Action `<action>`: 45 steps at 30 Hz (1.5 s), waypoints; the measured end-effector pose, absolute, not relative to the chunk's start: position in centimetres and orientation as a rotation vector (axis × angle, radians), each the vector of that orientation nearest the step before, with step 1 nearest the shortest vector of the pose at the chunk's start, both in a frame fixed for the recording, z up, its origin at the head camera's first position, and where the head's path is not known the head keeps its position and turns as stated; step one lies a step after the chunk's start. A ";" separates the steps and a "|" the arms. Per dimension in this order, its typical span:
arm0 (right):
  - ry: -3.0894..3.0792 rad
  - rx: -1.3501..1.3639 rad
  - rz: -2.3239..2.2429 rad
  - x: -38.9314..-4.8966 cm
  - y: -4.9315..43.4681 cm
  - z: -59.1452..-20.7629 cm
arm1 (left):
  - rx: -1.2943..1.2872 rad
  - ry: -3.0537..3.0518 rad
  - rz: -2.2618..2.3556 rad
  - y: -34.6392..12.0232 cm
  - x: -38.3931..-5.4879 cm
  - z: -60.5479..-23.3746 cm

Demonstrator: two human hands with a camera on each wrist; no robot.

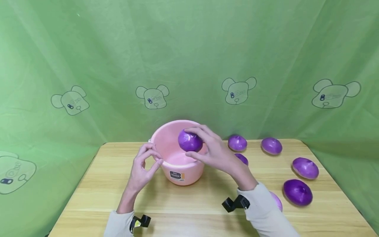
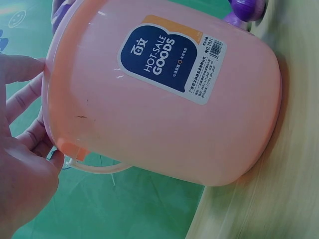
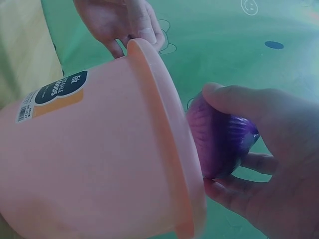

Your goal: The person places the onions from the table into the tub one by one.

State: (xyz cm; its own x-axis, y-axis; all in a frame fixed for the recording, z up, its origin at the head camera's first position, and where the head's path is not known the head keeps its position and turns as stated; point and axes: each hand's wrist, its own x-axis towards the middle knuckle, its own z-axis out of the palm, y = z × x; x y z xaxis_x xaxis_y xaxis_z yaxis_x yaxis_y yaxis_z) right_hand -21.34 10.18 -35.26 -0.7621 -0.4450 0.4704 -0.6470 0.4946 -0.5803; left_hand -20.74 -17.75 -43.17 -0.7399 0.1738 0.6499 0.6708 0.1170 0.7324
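Observation:
A pink plastic bucket [image 1: 185,174] stands upright on the table, a label on its front wall. At the left of its rim, my left hand [image 1: 143,168] pinches the edge between thumb and fingers. My right hand [image 1: 217,153] grips a shiny purple onion [image 1: 189,141] over the bucket's mouth, thumb below and fingers on top. The right wrist view shows this onion's ribbed side and pointed tip, with part of it hidden behind the bucket's rim [image 3: 167,109]. A white bucket handle [image 2: 102,169] hangs beneath the left fingers in the left wrist view.
Several more purple onions lie on the right of the wooden table [image 1: 118,191], among them a dark one [image 1: 297,192] and one at the back [image 1: 271,146]. My right forearm partly covers another onion [image 1: 276,200]. Green cloth [image 1: 189,59] hangs behind the table.

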 end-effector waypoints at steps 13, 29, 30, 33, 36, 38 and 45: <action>-2.479 1.008 1.052 -22.2 8.8 -35.0 | -0.809 -1.999 -1.641 -17.8 -20.8 -43.2; -2.516 1.049 1.003 -23.0 7.4 -35.6 | -0.822 -2.004 -1.638 -17.9 -20.9 -43.3; -2.522 1.047 1.001 -23.0 7.3 -35.6 | -0.823 -2.003 -1.633 -17.9 -20.9 -43.3; -2.533 1.045 0.990 -23.0 7.2 -35.7 | -0.817 -2.006 -1.617 -17.8 -20.8 -43.3; -2.537 1.047 0.975 -23.0 7.2 -35.7 | -0.812 -2.009 -1.608 -17.8 -20.8 -43.3; -2.542 1.049 0.954 -23.0 7.2 -35.7 | -0.814 -2.011 -1.607 -17.8 -20.8 -43.3; -2.582 1.059 0.902 -23.0 7.1 -35.7 | -0.822 -2.005 -1.618 -17.8 -20.8 -43.5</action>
